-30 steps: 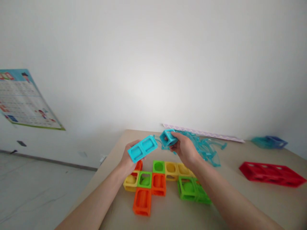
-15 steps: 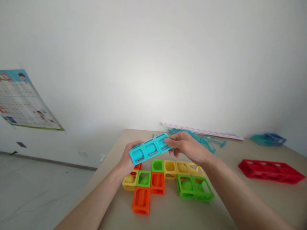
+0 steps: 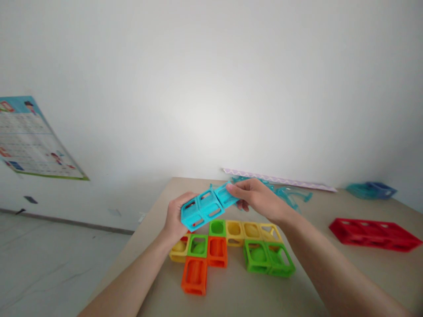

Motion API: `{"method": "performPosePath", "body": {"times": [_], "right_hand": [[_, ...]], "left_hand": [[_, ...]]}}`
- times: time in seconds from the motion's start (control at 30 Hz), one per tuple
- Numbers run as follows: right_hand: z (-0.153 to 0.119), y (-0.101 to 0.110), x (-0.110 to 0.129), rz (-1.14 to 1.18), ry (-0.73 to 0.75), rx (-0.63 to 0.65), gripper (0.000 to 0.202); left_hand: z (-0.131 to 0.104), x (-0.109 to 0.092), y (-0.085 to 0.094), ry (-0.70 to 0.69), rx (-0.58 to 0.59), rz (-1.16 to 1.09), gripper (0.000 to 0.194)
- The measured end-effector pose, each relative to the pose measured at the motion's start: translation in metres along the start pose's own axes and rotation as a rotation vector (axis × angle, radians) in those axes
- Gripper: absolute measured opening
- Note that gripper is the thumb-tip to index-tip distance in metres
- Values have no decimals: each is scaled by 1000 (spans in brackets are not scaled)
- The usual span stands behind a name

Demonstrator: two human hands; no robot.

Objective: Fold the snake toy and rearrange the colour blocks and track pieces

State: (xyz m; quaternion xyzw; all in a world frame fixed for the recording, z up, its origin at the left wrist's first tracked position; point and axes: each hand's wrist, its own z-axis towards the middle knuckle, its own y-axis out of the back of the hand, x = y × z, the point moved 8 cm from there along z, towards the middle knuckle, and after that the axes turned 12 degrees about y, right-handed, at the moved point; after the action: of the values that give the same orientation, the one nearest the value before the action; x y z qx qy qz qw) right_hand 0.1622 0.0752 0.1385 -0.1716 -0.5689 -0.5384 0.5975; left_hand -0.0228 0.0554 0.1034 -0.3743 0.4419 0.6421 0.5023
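Observation:
A light blue block piece (image 3: 208,205) made of three open-framed cubes in a row is held above the table. My left hand (image 3: 176,215) grips its left end, and my right hand (image 3: 251,196) pinches the right-hand cube between thumb and fingers. That right cube sits at a different angle from the other two. Below lies a cluster of joined cubes: an orange one (image 3: 194,275) at the front, green and yellow ones (image 3: 234,229) behind it, and a green pair (image 3: 268,259) on the right.
A red three-cube piece (image 3: 375,234) lies on the table (image 3: 251,295) at the right. Clear teal parts (image 3: 291,193) and a pale patterned strip (image 3: 280,181) lie along the wall. A blue container (image 3: 381,190) stands at the back right. A poster (image 3: 36,141) hangs at the left.
The light blue piece has been turned, showing more of its sides, and its right cube is now angled against the others. Both hands keep their hold.

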Motion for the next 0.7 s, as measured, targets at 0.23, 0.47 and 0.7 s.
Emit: {"method": "performPosePath", "body": {"times": [0.23, 0.47, 0.7], "right_hand": [[-1, -4, 1, -45, -6, 71, 36], [-2, -7, -1, -1, -37, 115, 34], [-2, -4, -6, -23, -120, 128, 36]], "left_hand": [[-14, -18, -8, -293, 43, 263, 5], [-21, -33, 2, -416, -66, 265, 4], [-33, -39, -2, -541, -66, 341, 14]]}}
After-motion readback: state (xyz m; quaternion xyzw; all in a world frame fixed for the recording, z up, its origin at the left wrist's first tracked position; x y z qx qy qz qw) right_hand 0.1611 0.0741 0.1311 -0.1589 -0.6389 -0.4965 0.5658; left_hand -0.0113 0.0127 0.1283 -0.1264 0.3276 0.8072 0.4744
